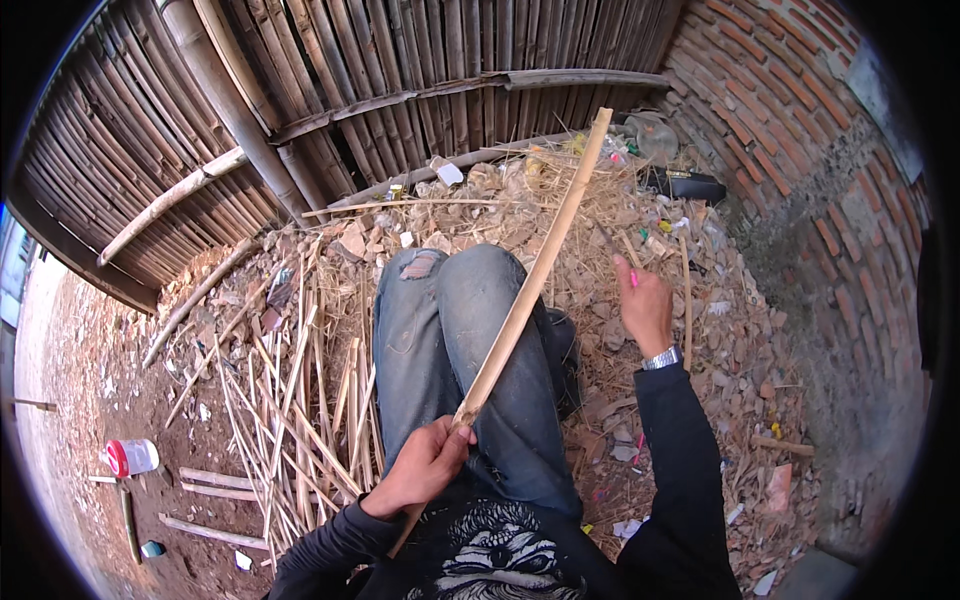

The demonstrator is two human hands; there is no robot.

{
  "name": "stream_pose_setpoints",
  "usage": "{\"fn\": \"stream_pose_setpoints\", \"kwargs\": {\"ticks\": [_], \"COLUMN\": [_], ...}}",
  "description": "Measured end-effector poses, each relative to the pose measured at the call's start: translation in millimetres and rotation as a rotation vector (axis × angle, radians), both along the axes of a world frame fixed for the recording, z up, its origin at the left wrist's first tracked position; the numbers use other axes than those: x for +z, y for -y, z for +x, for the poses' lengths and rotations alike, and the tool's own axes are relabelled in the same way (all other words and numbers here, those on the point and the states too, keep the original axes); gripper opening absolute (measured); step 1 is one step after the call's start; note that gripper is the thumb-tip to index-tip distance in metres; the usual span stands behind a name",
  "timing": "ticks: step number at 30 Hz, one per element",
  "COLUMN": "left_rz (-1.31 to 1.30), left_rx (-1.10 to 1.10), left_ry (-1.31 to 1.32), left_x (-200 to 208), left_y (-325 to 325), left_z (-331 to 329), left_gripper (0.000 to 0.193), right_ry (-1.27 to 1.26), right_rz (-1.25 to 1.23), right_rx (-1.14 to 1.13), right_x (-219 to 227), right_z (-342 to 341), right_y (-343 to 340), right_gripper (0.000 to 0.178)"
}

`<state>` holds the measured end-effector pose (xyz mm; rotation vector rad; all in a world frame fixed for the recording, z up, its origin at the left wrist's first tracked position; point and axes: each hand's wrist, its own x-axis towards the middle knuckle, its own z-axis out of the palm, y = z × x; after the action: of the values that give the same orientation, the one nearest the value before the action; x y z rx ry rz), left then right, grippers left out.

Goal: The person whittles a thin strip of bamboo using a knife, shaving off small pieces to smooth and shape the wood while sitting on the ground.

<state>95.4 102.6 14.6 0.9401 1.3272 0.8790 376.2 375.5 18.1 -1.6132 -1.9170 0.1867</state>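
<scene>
As the strip (540,265) slants up and rightward over the jeans (405,330), the left hand (425,465) pinches its lower part between thumb and fingers; the right hand (648,308), apart on its right, curls its fingers around something pink (633,279), too small to identify. Littered ground (725,420) meets a bamboo wall (420,115) and brick wall (800,130).

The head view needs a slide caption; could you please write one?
Left hand holds a bamboo strip over the jeans, right hand a mostly hidden pink object.

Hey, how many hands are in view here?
2: the left hand grips a split bamboo strip near bottom center; the right hand, farther right, holds something partly pink.
</scene>
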Motion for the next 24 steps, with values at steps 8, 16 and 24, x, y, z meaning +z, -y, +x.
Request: {"fn": "stream_pose_setpoints", "kwargs": {"ticks": [8,16,24], "left_rz": [-0.019,-0.051,0.005], "left_rx": [0.054,0.042,0.042], "left_ry": [0.322,0.406,0.112], "left_x": [-5.0,-6.6,-2.8], "left_y": [-19.7,-51.2,-32.8], "left_z": [-7.1,1.7,-13.9], "left_gripper": [0.023,0.022,0.025], "right_ry": [-0.138,0.103,0.254], "right_rz": [-0.117,-0.151,0.076], "right_rx": [0.294,0.576,0.636], "right_x": [36.6,16.1,5.0], "right_z": [-9.1,-47.3,-52.4], "right_y": [45.8,122.9,97.0], "right_gripper": [0.063,0.054,0.054]}}
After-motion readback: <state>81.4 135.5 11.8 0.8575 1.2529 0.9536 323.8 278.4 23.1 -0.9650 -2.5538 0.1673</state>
